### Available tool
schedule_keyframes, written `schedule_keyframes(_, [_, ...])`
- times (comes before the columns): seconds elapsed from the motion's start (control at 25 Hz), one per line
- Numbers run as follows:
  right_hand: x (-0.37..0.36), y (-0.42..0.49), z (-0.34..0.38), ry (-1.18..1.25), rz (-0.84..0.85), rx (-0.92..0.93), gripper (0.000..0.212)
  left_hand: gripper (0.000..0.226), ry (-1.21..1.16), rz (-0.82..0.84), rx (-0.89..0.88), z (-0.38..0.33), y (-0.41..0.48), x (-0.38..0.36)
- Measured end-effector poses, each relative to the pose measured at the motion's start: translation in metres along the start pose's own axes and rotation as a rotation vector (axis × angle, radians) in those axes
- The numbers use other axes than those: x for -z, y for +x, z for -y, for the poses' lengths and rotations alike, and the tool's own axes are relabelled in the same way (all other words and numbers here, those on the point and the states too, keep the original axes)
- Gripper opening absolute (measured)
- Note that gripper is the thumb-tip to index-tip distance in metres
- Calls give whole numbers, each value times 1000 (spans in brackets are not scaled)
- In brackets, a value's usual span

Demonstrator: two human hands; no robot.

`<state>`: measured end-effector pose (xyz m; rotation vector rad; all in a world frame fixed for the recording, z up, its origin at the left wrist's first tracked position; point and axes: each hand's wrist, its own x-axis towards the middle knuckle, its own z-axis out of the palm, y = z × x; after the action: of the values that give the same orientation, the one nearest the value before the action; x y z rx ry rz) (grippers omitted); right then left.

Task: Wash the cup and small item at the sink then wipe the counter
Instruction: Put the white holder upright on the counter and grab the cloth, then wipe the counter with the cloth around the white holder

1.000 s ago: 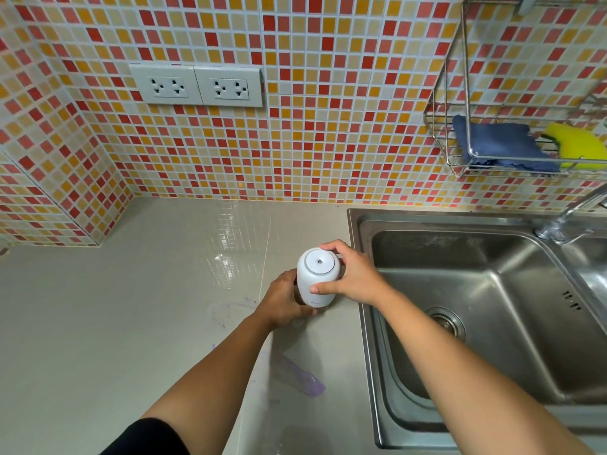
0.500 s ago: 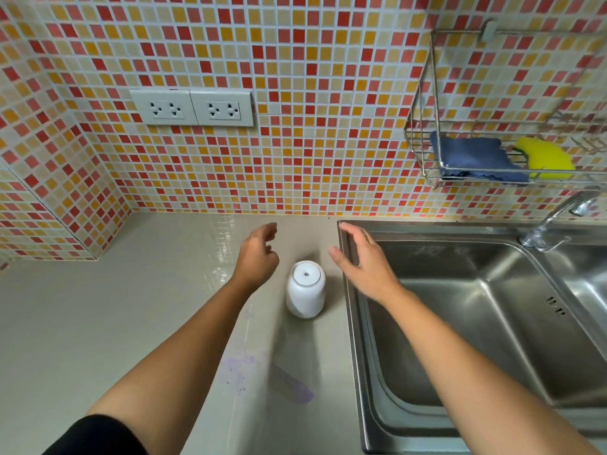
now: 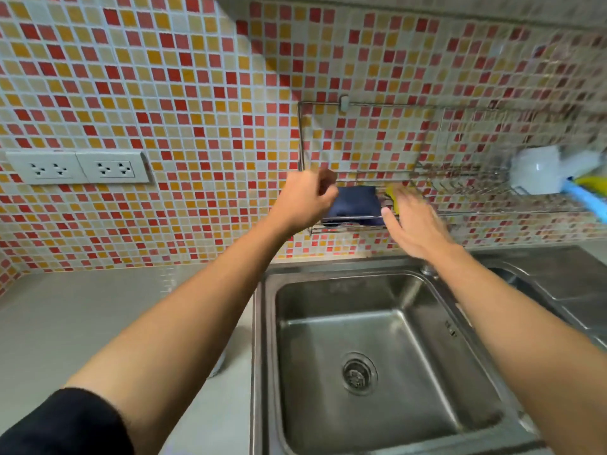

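My left hand (image 3: pixel 305 198) is raised to the wire rack (image 3: pixel 460 174) on the tiled wall. Its fingers are loosely curled with a gap to the thumb, right at the left edge of a folded dark blue cloth (image 3: pixel 356 205); nothing is in it. Spread and blurred, my right hand (image 3: pixel 414 221) hovers in front of a yellow sponge (image 3: pixel 392 191) beside the cloth. A white cup (image 3: pixel 535 174) lies in the rack's right part. Only a sliver of the white container (image 3: pixel 218 366) on the counter shows behind my left forearm.
The steel sink (image 3: pixel 410 290) with its drain (image 3: pixel 358 374) lies below my arms, with a second basin (image 3: pixel 565 290) to its right. The grey counter (image 3: pixel 98 307) spreads left. Two wall sockets (image 3: pixel 78 167) sit at the left. A blue and yellow item (image 3: pixel 584 197) rests at the rack's right end.
Both hands let go of the white container, left it on the counter and rose to the rack. The view tilted up and to the right.
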<state>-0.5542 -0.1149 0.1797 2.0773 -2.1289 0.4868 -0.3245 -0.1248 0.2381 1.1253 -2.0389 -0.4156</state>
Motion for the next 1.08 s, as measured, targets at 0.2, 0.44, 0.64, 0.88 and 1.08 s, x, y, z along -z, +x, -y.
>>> schedule_keyframes(0.2, [9,14,-30,-133,254,-16,83,29,492,245,207,14,65,-70])
schedule_keyframes(0.44, [8,15,-36,-104,275,41,85,38,629,329,501,27,84,-98])
schedule_keyframes(0.64, [3,16,-39,-60,257,54,86,40,468,383,712,24,100,-96])
schedule_keyframes(0.88, [3,16,-38,-70,212,52,82,15,-638,-27,771,-2,92,-92])
schedule_keyframes(1.08, [-11,-16,-2,125,-160,227,64,16,-1006,-225,653,-29,77,-35])
